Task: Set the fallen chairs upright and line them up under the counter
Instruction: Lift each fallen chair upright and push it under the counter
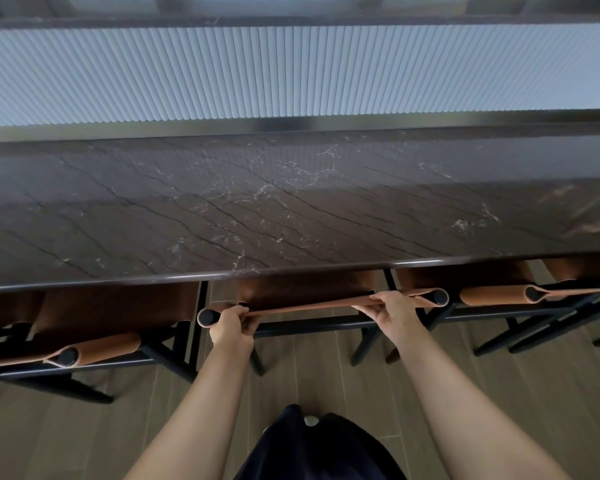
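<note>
Three chairs with tan leather slings and black frames stand upright along the dark marble counter [291,209]. The middle chair [309,289] has its seat tucked under the counter edge. My left hand [230,325] grips the left end of its leather backrest strap, and my right hand [394,310] grips the right end. The left chair [111,317] stands a little farther out from the counter. The right chair [492,294] is tucked under, with its backrest in line with the middle one.
A white fluted panel [291,71] rises behind the counter. Wood-look floor planks [499,393] lie below. Black chair legs [84,393] stick out toward me on the left and right. My dark clothing [312,445] fills the bottom centre.
</note>
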`<control>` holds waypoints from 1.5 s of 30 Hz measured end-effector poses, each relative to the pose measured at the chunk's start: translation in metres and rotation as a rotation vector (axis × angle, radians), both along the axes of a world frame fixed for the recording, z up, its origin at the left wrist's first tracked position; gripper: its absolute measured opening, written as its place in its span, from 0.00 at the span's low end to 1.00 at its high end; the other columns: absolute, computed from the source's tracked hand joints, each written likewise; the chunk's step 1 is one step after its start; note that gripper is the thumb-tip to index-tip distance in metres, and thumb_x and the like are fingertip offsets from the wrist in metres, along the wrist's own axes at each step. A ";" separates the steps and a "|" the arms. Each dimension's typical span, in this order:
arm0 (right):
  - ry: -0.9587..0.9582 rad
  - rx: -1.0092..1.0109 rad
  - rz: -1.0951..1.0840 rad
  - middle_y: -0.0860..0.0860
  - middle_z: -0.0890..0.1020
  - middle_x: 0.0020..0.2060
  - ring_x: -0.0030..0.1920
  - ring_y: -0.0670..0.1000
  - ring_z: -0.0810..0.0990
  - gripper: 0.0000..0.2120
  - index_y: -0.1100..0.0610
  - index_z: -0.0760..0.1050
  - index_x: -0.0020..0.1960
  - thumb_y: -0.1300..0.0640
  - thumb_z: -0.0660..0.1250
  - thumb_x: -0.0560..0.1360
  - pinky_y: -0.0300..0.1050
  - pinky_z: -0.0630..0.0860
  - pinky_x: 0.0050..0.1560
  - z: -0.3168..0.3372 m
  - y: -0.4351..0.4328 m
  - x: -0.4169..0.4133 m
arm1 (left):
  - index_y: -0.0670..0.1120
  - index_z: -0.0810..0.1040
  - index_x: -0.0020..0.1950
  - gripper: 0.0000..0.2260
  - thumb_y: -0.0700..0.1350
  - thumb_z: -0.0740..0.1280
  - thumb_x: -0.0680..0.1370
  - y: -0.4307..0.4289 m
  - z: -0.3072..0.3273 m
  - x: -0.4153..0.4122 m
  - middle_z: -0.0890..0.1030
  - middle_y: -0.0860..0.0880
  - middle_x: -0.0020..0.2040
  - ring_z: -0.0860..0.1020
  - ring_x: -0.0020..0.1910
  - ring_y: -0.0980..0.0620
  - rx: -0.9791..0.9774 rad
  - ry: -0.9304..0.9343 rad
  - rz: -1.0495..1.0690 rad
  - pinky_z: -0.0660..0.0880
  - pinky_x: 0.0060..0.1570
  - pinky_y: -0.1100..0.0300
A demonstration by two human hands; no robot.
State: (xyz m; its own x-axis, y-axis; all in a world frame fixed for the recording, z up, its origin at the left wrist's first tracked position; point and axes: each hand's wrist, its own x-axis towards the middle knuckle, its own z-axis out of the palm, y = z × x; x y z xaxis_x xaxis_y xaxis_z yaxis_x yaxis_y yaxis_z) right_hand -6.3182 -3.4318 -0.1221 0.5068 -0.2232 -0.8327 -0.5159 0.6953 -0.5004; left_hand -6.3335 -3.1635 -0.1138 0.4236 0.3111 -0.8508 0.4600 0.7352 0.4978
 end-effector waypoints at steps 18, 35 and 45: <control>-0.109 0.107 0.111 0.63 0.79 0.58 0.55 0.62 0.81 0.08 0.60 0.70 0.58 0.58 0.62 0.82 0.57 0.80 0.47 0.015 0.003 -0.062 | 0.39 0.73 0.44 0.04 0.35 0.65 0.78 0.009 0.019 -0.005 0.76 0.41 0.48 0.74 0.62 0.42 -0.169 -0.139 -0.070 0.73 0.63 0.44; -0.172 0.153 0.189 0.59 0.80 0.60 0.56 0.58 0.82 0.20 0.56 0.65 0.73 0.53 0.59 0.82 0.54 0.79 0.47 0.020 -0.001 -0.110 | 0.40 0.66 0.73 0.21 0.45 0.62 0.81 -0.034 0.034 -0.077 0.74 0.42 0.67 0.73 0.66 0.42 -0.057 -0.259 -0.191 0.69 0.67 0.42; -0.343 0.177 0.241 0.56 0.84 0.53 0.55 0.57 0.83 0.18 0.57 0.69 0.70 0.53 0.58 0.83 0.53 0.78 0.49 0.050 0.040 -0.163 | 0.41 0.75 0.65 0.15 0.46 0.59 0.81 -0.004 0.057 -0.163 0.79 0.42 0.62 0.77 0.62 0.44 -0.018 -0.461 -0.303 0.71 0.65 0.45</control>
State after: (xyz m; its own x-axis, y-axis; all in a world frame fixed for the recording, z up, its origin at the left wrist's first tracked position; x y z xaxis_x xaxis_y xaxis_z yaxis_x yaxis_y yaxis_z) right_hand -6.4816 -3.3919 -0.0720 0.7802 0.0660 -0.6220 -0.4987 0.6660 -0.5548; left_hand -6.4962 -3.1678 -0.0568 0.8220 0.1046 -0.5598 0.3894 0.6140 0.6866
